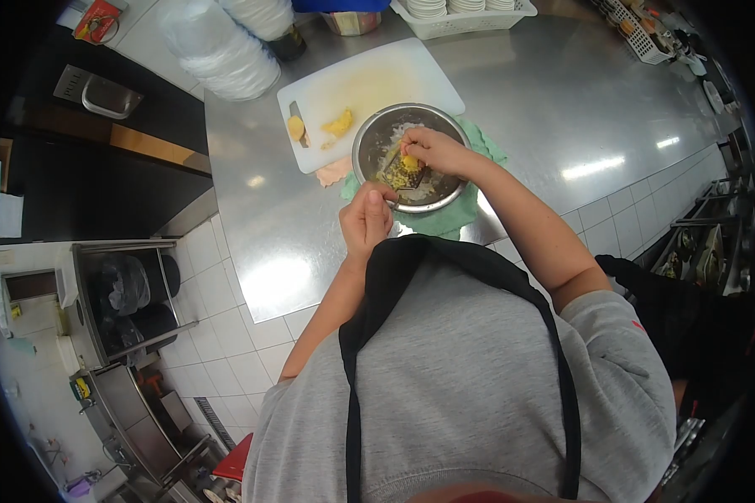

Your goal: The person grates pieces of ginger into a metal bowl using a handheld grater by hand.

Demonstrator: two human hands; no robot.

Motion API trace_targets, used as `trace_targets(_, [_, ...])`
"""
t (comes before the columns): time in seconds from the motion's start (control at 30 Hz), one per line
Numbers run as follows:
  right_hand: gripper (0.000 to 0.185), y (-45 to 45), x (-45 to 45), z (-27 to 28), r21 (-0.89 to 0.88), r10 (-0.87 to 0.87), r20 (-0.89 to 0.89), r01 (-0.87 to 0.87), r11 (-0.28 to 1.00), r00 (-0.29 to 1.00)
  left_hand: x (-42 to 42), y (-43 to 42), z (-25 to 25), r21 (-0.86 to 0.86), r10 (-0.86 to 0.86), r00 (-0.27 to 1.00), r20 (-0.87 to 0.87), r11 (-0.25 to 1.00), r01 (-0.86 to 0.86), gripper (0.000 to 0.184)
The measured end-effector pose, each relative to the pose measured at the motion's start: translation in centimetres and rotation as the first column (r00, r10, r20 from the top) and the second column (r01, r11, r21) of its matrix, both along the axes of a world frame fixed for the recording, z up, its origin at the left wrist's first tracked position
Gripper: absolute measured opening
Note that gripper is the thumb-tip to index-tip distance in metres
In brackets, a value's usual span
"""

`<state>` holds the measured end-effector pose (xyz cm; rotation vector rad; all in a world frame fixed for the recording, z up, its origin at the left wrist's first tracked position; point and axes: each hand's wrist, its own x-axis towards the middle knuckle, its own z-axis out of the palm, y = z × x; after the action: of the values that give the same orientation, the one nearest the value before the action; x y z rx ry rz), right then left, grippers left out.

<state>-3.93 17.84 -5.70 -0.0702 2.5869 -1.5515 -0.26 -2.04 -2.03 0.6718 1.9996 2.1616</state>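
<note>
A steel mixing bowl (357, 159) stands on a green cloth (453, 220), with pale shredded bits inside. Over the bowl lies a small flat grater (404, 177), covered in yellow gratings. My left hand (367, 221) is closed at the near-left rim, gripping the grater's handle, which is mostly hidden by the fingers. Inside the bowl, the fingers of my right hand (434, 152) pinch a yellow piece of what looks like peeled ginger (408, 161) against the grater. More yellow pieces (339, 123) rest on the white cutting board (386, 71) behind the bowl.
Stacked clear plastic containers (218, 50) stand at the back left. A white basket (470, 23) of stacked white dishes is at the back. An orange cloth (334, 172) pokes out under the board. The steel table (545, 109) ends close to my body.
</note>
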Motion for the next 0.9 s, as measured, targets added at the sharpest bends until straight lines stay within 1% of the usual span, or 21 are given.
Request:
trace_targets(0.03, [0.014,0.0,-0.1,-0.2,-0.001,-0.001,0.000,0.001,1.000,1.000,0.0,0.0,0.0,-0.001,-0.001,1.000,0.001,1.000,0.001,0.039])
trace_targets(0.1, [0.015,-0.1,-0.1,-0.2,-0.033,-0.071,0.054,0.073,0.997,0.996,0.1,0.0,0.2,-0.006,0.001,1.000,0.004,1.000,-0.001,0.039])
trace_targets(0.13, [0.015,0.0,-0.1,-0.1,-0.033,-0.071,0.054,0.073,0.997,0.996,0.1,0.1,0.3,-0.011,0.005,1.000,0.008,1.000,-0.004,0.039])
trace_targets(0.2, [0.014,-0.3,0.3,1.5,-0.087,-0.116,0.227,0.138,0.987,0.967,0.1,0.1,0.1,0.000,0.005,1.000,0.020,1.000,-0.005,0.039])
trace_targets(0.33, [0.013,-0.1,0.3,0.9,-0.102,-0.091,0.212,0.115,0.988,0.973,0.2,0.0,0.3,0.000,0.014,0.999,0.043,1.000,-0.014,0.039])
trace_targets(0.4, [0.012,0.0,0.1,-0.1,-0.179,-0.050,0.095,0.067,0.982,0.994,0.2,0.0,0.2,0.003,0.017,0.999,0.030,1.000,-0.017,0.039])
trace_targets(0.43, [0.012,0.2,0.0,-0.5,-0.178,-0.050,0.095,0.067,0.982,0.994,0.1,0.0,0.1,0.006,0.019,1.000,0.017,1.000,-0.019,0.039])
trace_targets(0.5, [0.011,0.2,0.1,-0.1,-0.303,-0.020,0.115,0.055,0.951,0.993,0.1,-0.1,0.0,0.012,0.014,1.000,0.018,1.000,-0.015,0.039])
trace_targets(0.53, [0.011,0.2,0.2,0.1,-0.302,-0.020,0.115,0.054,0.952,0.993,0.1,-0.1,0.0,0.017,0.010,1.000,0.020,1.000,-0.011,0.039])
trace_targets(0.6, [0.011,0.2,0.2,0.4,-0.432,0.002,0.137,0.058,0.900,0.991,0.1,-0.1,0.0,0.014,0.014,1.000,0.019,1.000,-0.014,0.038])
trace_targets(0.63, [0.011,0.1,0.3,0.5,-0.432,0.002,0.137,0.058,0.900,0.991,0.1,-0.1,0.0,0.009,0.016,1.000,0.019,1.000,-0.016,0.038])
trace_targets(0.7, [0.011,0.1,0.4,0.7,-0.434,-0.035,0.193,0.117,0.893,0.981,-0.1,-0.2,-0.3,0.012,0.007,1.000,0.008,1.000,-0.007,0.038])
trace_targets(0.9, [0.009,0.2,0.3,0.7,-0.477,-0.025,0.188,0.114,0.871,0.982,-0.3,-0.2,-0.5,0.028,-0.010,1.000,-0.002,1.000,0.010,0.037])
